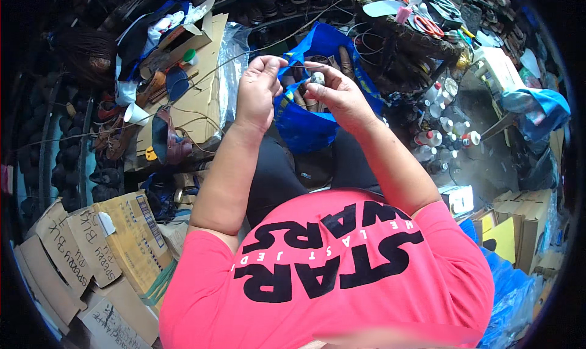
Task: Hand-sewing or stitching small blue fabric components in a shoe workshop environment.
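Both of my hands are raised close together over a blue bag (305, 132). The thumb and forefinger of my left hand (257, 91) are pinched together; what they hold, if anything, is too fine to make out. My right hand (343, 96) grips a small, roundish grey-white lump (317, 78) between thumb and fingers, its forefinger reaching toward the left fingertips. Inside the open bag, below and behind the hands, lie several brown shoe-like pieces (346, 62), partly hidden by my fingers.
Left, a flattened cardboard sheet (204, 83) carries a white cup (136, 114) and a brown-and-blue shoe (171, 138). Cardboard boxes (97, 245) stand lower left. At right are several small bottles (430, 138) and a cluttered stand (421, 50) with red-handled scissors (428, 25). A thin cord (293, 36) crosses behind.
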Action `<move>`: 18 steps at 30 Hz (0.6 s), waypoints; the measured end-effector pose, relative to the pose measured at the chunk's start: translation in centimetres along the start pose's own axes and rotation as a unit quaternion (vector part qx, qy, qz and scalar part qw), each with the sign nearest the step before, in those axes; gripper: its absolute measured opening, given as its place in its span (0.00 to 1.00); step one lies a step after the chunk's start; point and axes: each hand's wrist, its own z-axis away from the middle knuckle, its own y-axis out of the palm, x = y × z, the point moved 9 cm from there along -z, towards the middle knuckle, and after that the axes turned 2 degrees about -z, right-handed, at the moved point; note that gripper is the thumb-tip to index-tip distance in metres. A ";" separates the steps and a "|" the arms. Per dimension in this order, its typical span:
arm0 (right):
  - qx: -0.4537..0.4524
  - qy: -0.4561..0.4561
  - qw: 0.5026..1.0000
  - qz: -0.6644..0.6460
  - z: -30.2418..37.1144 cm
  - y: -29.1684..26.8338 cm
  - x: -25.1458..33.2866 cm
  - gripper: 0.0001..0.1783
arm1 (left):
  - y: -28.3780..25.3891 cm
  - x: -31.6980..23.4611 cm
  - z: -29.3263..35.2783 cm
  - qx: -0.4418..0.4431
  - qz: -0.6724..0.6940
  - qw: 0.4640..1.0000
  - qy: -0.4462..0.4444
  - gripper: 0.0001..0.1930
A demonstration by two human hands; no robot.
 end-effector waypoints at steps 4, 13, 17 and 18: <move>-0.003 0.013 0.998 -0.057 0.3 0.1 -0.2 0.19 | 2.9 -1.1 -0.4 0.047 0.155 0.987 -0.019 0.09; 0.076 0.012 0.981 -0.176 -0.4 2.0 -0.7 0.21 | 7.0 -1.3 -2.2 0.098 0.218 0.971 -0.024 0.09; 0.064 0.006 0.967 -0.245 -0.6 2.7 0.2 0.36 | 8.2 -0.8 -3.9 0.077 0.234 0.969 -0.016 0.09; 0.070 0.003 0.969 -0.237 -0.7 3.0 0.4 0.39 | 8.3 -0.6 -4.5 0.059 0.240 0.969 -0.012 0.08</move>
